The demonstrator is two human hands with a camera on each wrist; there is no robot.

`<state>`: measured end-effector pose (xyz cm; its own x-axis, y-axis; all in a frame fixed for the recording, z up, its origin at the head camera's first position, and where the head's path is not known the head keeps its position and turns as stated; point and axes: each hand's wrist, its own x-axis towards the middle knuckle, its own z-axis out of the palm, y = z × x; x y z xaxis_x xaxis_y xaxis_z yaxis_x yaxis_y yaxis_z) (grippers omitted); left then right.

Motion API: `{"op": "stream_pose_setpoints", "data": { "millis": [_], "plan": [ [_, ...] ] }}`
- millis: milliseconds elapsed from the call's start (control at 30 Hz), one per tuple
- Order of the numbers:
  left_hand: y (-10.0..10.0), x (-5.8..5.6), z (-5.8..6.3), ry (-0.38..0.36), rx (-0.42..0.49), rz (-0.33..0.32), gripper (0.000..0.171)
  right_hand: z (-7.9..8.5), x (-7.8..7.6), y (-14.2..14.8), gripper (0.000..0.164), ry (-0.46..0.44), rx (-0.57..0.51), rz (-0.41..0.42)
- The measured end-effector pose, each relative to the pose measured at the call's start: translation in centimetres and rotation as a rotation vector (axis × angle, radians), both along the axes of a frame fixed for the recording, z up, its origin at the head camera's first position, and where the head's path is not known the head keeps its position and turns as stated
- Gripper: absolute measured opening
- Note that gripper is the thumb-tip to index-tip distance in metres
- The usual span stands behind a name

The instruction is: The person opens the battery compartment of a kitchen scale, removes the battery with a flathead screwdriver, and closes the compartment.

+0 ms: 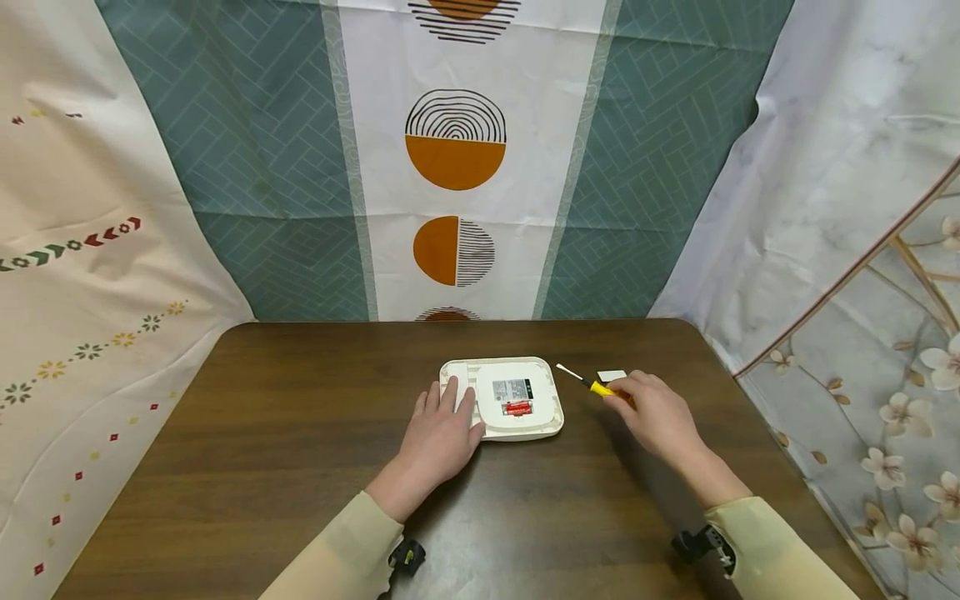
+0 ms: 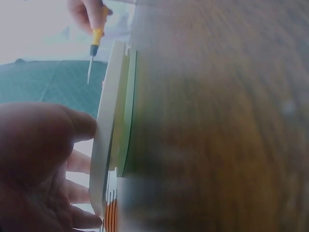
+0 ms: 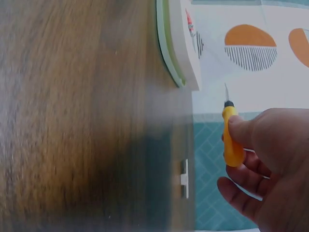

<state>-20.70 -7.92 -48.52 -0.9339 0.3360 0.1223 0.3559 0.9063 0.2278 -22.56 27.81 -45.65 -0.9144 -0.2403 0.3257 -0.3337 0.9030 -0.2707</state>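
Observation:
A white rounded device (image 1: 555,412) lies on the table, its printed label and a compartment with red batteries (image 1: 517,408) facing up. My left hand (image 1: 442,429) rests on the device's left end with fingers spread, the thumb at its near edge. To the right of the device, my right hand (image 1: 654,412) holds a screwdriver (image 1: 600,388) by its yellow handle. In the right wrist view the thumb and fingers pinch that handle (image 3: 231,140). The metal tip points left toward the device, apart from it. Just beyond the right hand lies a small white cover (image 1: 611,376), partly hidden by it.
Brown wood-grain table (image 1: 300,450) extends around the device, with its far edge against a patterned curtain (image 1: 285,167). Floral cloth (image 1: 900,417) hangs along the right side and a cream cloth (image 1: 97,333) along the left.

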Motion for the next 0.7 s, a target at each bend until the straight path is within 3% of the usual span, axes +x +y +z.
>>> {"op": "stream_pose_setpoints", "data": {
  "millis": [400, 700],
  "plan": [
    [0.1, 0.0, 0.1, -0.007, -0.007, -0.004, 0.059, -0.9, -0.8, 2.4, 0.017, 0.04, -0.042, -0.128],
    [0.0, 0.1, 0.0, 0.005, -0.002, -0.004, 0.058, -1.6, -1.5, 4.4, 0.02, 0.009, -0.025, -0.204]
  ]
}}
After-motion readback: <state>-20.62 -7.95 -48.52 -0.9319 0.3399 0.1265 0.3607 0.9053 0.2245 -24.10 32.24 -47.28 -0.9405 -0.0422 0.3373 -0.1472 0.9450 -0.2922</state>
